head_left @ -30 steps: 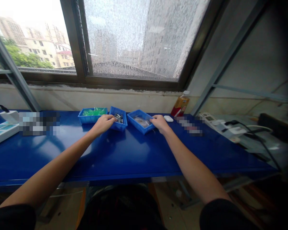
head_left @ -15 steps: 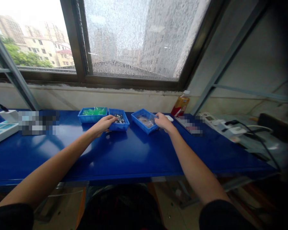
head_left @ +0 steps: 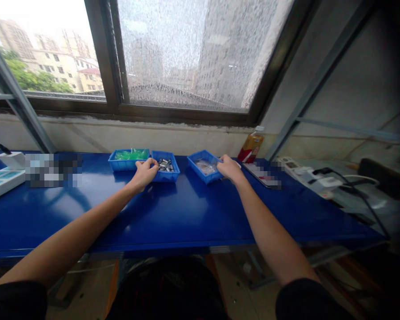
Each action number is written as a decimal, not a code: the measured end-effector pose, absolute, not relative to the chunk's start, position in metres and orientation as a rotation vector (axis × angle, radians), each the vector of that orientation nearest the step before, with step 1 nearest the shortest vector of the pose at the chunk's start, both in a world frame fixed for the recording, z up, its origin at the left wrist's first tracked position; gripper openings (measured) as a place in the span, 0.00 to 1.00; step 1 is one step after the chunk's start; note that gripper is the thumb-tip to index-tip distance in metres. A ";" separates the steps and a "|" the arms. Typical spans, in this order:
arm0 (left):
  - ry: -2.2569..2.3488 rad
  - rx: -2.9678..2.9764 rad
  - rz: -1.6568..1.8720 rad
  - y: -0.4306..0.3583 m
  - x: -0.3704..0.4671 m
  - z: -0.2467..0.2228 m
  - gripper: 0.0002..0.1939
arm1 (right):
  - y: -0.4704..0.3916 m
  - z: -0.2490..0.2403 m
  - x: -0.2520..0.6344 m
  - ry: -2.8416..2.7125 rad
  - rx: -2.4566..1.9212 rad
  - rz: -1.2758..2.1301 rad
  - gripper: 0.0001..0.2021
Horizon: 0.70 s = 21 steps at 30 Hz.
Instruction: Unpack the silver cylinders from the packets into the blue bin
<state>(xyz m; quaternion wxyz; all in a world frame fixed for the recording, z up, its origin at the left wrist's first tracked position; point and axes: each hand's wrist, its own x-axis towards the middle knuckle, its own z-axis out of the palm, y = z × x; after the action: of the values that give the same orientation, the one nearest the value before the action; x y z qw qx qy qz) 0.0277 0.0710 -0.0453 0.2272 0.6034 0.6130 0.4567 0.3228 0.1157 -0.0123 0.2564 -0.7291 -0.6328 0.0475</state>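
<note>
Fingers (head_left: 222, 164) on bin (head_left: 204, 177); bottle label (head_left: 250, 151) unreadable

On the table (head_left: 186, 218), from left to right: left bin (head_left: 128, 166), middle bin (head_left: 166, 178), right bin (head_left: 198, 173), then drink bottle (head_left: 251, 148).

Partly hidden by the left hand (head_left: 145, 172): left wall of the middle tray (head_left: 166, 178). Behind the right hand (head_left: 229, 169): right corner of the right-hand tray (head_left: 196, 170), most of a white object (head_left: 239, 165). Too small to identify singly: metal parts (head_left: 166, 165). Indistinct: clear contents (head_left: 206, 166) of the right-hand tray. Pixelated: items (head_left: 50, 172) at the desk's (head_left: 186, 209) left, flat object (head_left: 258, 174) at right. Cut off: power strip (head_left: 2, 184) by the left edge, black sleeves (head_left: 18, 298) below. Blurred by wet glass (head_left: 173, 31): buildings (head_left: 226, 66).
</note>
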 end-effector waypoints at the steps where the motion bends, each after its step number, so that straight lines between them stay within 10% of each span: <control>1: 1.713 1.640 1.263 0.070 0.029 -0.045 0.07 | 0.114 -0.010 0.324 -1.694 -1.982 0.088 0.12; 7: 1.743 1.689 1.294 0.066 0.031 -0.040 0.08 | 0.107 -0.002 0.324 -1.688 -1.845 0.041 0.29; 21: 1.618 1.474 1.140 0.063 0.027 -0.028 0.13 | 0.105 -0.007 0.318 -1.752 -1.686 -0.255 0.24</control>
<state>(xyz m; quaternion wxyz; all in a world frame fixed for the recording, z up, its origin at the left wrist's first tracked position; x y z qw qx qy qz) 0.0275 0.0629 -0.0280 0.3306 0.5636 0.6189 0.4359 0.3185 0.1055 -0.0068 0.3415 -0.6483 -0.6735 -0.0980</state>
